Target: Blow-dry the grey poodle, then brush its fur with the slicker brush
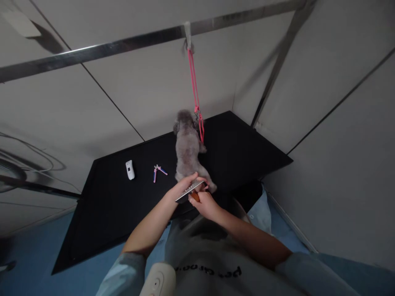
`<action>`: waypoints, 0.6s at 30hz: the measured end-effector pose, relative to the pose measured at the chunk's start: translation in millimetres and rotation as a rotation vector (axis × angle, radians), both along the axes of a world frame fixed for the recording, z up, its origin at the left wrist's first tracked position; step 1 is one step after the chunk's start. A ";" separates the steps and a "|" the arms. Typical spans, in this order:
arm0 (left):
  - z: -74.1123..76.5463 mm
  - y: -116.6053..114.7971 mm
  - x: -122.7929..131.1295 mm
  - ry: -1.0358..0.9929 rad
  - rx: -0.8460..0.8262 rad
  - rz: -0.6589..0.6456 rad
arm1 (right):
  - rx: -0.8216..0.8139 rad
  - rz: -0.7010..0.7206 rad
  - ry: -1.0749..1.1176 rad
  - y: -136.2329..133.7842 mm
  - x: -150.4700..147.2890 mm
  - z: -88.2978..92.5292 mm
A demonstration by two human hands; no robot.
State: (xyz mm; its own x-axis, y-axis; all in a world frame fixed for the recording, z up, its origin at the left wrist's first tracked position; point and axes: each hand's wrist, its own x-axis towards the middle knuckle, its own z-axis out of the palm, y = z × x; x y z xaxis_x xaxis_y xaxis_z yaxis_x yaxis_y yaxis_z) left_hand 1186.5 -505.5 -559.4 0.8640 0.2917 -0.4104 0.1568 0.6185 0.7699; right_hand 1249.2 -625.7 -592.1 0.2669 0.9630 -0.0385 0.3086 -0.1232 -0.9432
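The dog (187, 148) is a soft grey all over, and the leash (195, 88) running up from its neck is bright pink. The surface (123, 213) under it is plain matte black. On it, the small handheld device (130, 169) is white, and the nail clippers (159, 170) have pink and blue handles. The comb (189, 191) in the left hand (182, 186) is silvery steel; the tool handle (195, 197) in the right hand (207, 204) is orange. The overhead bar (92, 51) is dull silver, the walls (339, 164) off-white with thin dark seams, the floor (31, 246) blue. The sleeves (123, 271) are pale blue, and the apron (200, 263) is grey with black lettering.
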 end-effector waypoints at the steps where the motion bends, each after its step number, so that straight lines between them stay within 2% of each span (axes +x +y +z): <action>1: -1.0 2.4 5.2 -0.005 -0.025 -0.008 | -0.081 0.040 0.107 -4.4 -1.8 -6.7; 4: -11.8 8.2 9.4 0.023 -0.012 -0.030 | -0.351 0.224 0.319 -24.0 -4.7 -24.2; 6: -19.8 10.8 5.4 0.028 -0.012 -0.089 | -0.416 0.303 0.346 -34.6 -1.1 -27.1; 8: -24.3 13.2 0.4 0.015 -0.018 -0.166 | -0.321 0.250 0.379 -37.4 6.5 -24.3; 11: -24.3 17.3 -3.5 0.044 -0.017 -0.221 | -0.177 0.070 0.403 -33.2 16.0 -23.9; 13: -22.2 19.7 -3.3 0.085 -0.002 -0.172 | -0.281 0.082 0.377 -34.1 16.5 -30.1; 16: -20.8 22.3 -2.1 0.092 0.022 -0.091 | -0.495 0.202 0.335 -41.5 12.6 -37.9; 18: -21.5 24.3 -1.9 0.098 0.042 -0.083 | -0.424 0.204 0.345 -41.7 13.5 -35.8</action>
State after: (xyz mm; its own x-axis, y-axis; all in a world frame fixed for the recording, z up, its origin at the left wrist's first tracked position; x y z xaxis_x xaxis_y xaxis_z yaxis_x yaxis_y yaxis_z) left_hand 1184.6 -481.2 -580.9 0.8423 0.2400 -0.4826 0.2814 0.5678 0.7736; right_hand 1262.7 -667.5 -627.9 -0.0184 0.8751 -0.4836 0.0498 -0.4823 -0.8746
